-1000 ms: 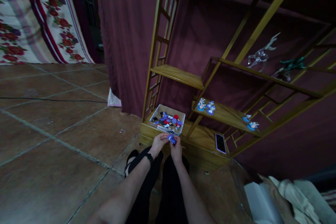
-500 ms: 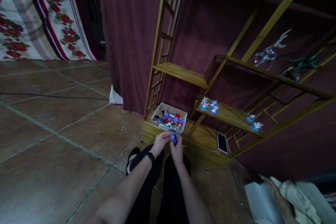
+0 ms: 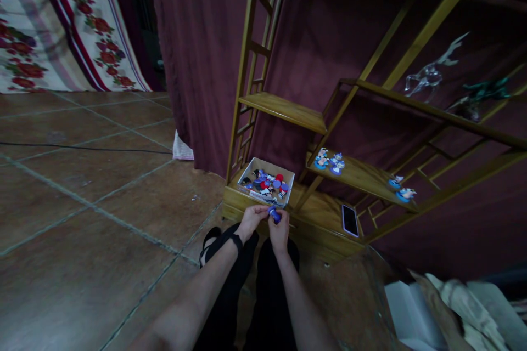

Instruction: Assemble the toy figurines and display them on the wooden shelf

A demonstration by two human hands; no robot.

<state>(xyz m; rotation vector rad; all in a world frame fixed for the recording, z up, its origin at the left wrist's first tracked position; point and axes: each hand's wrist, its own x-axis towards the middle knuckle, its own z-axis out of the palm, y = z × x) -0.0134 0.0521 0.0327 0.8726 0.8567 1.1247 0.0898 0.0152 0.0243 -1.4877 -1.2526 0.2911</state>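
Between my two hands is a small purple figurine (image 3: 274, 214), held just in front of the shelf unit's low base. My left hand (image 3: 252, 220) pinches it from the left side with the fingertips. The fingers of my right hand (image 3: 280, 230) are closed round it from the right. Directly beyond my hands stands an open white box (image 3: 242, 188) holding a jumble of purple, red, black and white figurines (image 3: 269, 184). The held figurine's finer details are too small to make out.
On the middle shelf (image 3: 362, 175) stand blue and purple figurines (image 3: 329, 161), with more blue ones (image 3: 403, 192) at its right end. A phone (image 3: 349, 220) lies on the base. Higher up is a clear glass ornament (image 3: 432, 74). A cable (image 3: 82, 147) crosses the tiled floor.
The purple figurine is tilted slightly differently between my hands, and my left fingers have shifted a little on it. The view has moved slightly.
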